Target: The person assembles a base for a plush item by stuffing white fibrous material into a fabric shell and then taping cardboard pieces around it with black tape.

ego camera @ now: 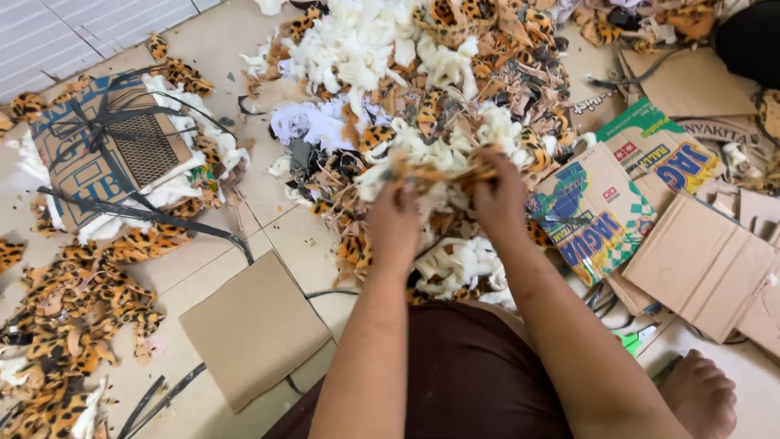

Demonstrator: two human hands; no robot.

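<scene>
Both hands, left hand (393, 218) and right hand (498, 195), clenched on one leopard strip (443, 172) stretched between them just above the scrap heap (422, 97), which looks mostly unsorted, smaller leopard pile (73, 325) well left of it beside cardboard (253, 327).

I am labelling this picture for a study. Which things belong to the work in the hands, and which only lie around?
In the work:
- left hand and right hand, both gripping the spotted fabric strip
- scrap heap just behind the hands

Lying around:
- plain cardboard sheet
- printed cartons
- strapped box
- black straps
</scene>
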